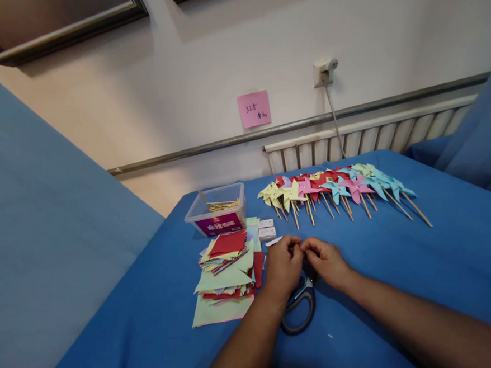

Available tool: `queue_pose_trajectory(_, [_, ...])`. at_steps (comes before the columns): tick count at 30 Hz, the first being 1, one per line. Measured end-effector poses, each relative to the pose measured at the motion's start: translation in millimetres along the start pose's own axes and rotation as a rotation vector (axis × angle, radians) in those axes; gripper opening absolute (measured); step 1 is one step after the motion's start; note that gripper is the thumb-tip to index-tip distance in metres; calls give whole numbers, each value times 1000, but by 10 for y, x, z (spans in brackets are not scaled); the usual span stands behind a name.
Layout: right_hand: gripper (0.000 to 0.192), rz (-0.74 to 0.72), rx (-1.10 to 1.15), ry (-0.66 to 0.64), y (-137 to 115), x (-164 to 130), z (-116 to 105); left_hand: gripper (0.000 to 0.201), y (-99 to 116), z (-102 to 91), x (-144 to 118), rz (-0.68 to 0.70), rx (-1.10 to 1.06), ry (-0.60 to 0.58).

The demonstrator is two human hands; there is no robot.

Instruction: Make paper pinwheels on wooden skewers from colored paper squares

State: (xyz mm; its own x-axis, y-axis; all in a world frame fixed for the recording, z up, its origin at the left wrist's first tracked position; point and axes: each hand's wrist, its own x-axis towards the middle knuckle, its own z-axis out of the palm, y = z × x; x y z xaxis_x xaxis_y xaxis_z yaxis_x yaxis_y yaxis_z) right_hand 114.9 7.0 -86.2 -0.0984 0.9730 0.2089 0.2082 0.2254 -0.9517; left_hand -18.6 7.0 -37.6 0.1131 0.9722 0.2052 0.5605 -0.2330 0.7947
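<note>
Blue cloth counter [402, 262]: your left hand [281, 265] and right hand [327, 262] meet fingertip to fingertip just above the scissors [298, 309], each grip pinching something too small to identify. Paper stack [229, 275] lies left of the scissors. Risk: dropped piece, hard to find.

- Your left hand [282, 265] and right hand [327, 261] meet fingertip to fingertip low over the blue table, pinching something too small to make out.
- The scissors [299, 312] lie flat beneath your wrists, grey loop handles toward you, blades hidden under your hands.
</note>
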Motion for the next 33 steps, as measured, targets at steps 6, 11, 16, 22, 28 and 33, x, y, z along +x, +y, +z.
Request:
queue_pose_trajectory(6, [16,-22,-8,-8,-25,-21,-12,19,100,-61,-36,92,120,28])
queue_pose_trajectory(11, [18,48,84,-89,-38,-55,0,22,164,-512,17,113,314,280])
queue_pose_trajectory(16, [19,1,20,-99,-119,-85,1,40,-133,-998,128,-62,675,347])
queue_pose_trajectory(22, [20,13,33,-126,-102,-82,-1,39,-456,-1055,115,-261,792,224])
queue_pose_trajectory(28, [17,85,121,-129,-82,-60,6,25,-450,-1097,90,-324,703,265])
queue_pose_trajectory(33, [16,123,172,-132,-73,-49,23,34,-467,-1131,93,-336,680,246])
